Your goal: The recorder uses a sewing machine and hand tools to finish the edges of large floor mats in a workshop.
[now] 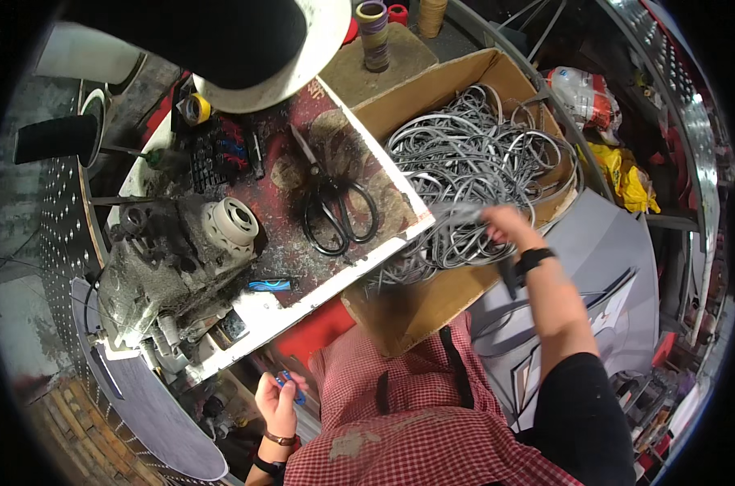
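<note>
My left hand (pixel 278 405) is low, in front of the worktable, closed around a small blue object (pixel 290 387); its kind is mostly hidden by the fingers. Over the cardboard box (pixel 416 312) on the right, my right hand (pixel 509 227) is bent into a loose fist, slightly blurred. A grey strip (pixel 463 212) runs out from its fingers to the left, smeared by motion, and a dark end (pixel 507 279) hangs below the wrist. Beneath lies a tangled heap of grey cord (pixel 464 154) filling the box.
Black-handled scissors (pixel 335 206) lie on the worn red tabletop (pixel 302 267), beside a grimy machine (pixel 173 259) and a blue packet (pixel 270 285). A large white-rimmed lamp (pixel 327 49) overhangs the table. Thread spools (pixel 374 36) stand behind; a yellow bag (pixel 626 178) sits right.
</note>
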A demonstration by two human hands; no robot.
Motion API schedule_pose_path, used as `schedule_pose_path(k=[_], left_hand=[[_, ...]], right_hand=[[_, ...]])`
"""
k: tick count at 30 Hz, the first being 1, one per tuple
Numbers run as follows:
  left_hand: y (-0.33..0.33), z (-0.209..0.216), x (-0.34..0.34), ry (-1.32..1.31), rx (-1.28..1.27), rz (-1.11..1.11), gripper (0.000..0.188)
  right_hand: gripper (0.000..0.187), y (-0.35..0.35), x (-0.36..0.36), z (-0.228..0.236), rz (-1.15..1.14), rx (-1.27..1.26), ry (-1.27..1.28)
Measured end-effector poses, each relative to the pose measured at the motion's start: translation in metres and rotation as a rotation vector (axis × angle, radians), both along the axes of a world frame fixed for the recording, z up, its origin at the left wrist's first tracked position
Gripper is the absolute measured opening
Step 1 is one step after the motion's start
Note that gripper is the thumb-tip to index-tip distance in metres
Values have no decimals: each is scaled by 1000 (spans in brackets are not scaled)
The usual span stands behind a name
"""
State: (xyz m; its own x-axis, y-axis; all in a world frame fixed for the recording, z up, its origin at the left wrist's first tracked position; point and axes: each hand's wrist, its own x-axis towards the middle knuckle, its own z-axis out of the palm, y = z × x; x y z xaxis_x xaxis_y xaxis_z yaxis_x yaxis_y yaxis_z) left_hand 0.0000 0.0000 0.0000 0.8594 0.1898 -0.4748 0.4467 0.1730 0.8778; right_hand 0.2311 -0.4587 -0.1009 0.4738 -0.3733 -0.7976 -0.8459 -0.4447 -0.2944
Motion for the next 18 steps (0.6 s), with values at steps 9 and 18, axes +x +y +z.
schedule_pose_path(k=[9,18], left_hand=[[-39,64,44,-93,121,-71,12],[-159,72,105,-70,319,98,18]], right_hand=[[37,-41,77,47,349,-749,-375],[47,-56,75,-4,762,1,-352]])
